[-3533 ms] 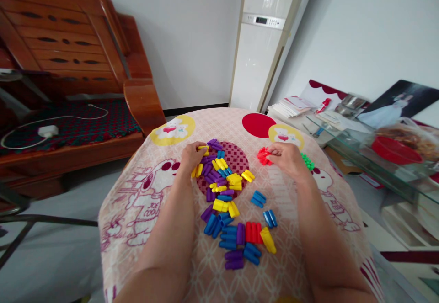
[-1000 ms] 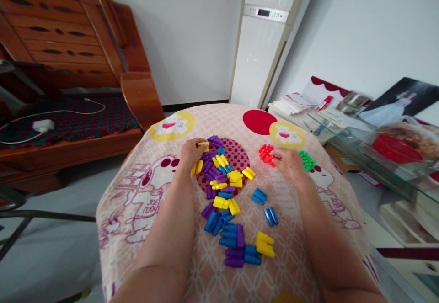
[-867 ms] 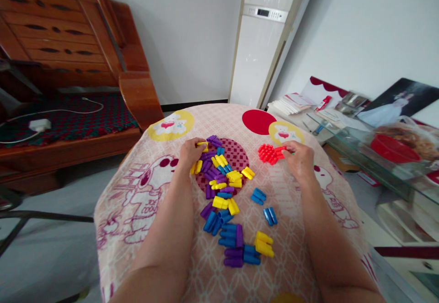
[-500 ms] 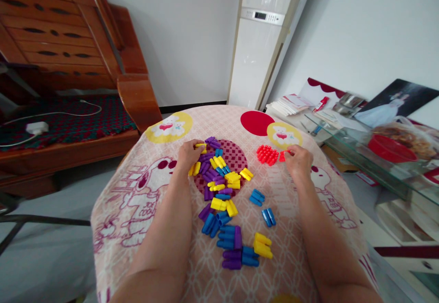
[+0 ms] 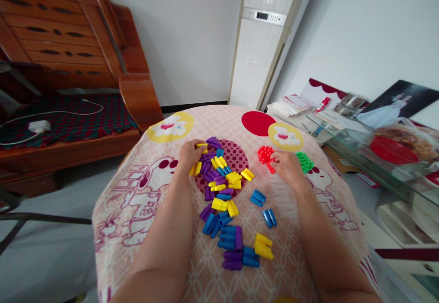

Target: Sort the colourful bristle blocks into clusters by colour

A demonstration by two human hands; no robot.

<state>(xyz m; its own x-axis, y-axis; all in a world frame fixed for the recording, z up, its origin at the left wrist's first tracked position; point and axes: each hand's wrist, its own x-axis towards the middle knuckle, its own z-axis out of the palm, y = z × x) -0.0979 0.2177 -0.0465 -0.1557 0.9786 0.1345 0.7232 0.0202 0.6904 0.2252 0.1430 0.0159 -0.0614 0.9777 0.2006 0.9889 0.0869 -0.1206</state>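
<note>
My left hand [image 5: 190,154] is at the far left of the pile, its fingers closed on a yellow bullet-shaped toy block [image 5: 201,146]. Purple blocks [image 5: 208,162] lie right beside it, mixed with yellow and blue ones. On the right, my right hand [image 5: 288,167] pinches a red block at the near edge of a tight red cluster [image 5: 265,153]; the fingers partly cover that block. A group of green blocks [image 5: 304,162] shows just beyond the right wrist.
Loose blue blocks [image 5: 257,198] and a yellow pair [image 5: 264,247] lie nearer me on the patterned tablecloth [image 5: 164,248]. A wooden bench [image 5: 137,97] stands to the left. At the right is a glass shelf [image 5: 356,154] with a red bowl [image 5: 394,149].
My right hand has moved left and slightly nearer, bringing a red block to the cluster's near side. The green blocks have come into view. My left hand stays almost still.
</note>
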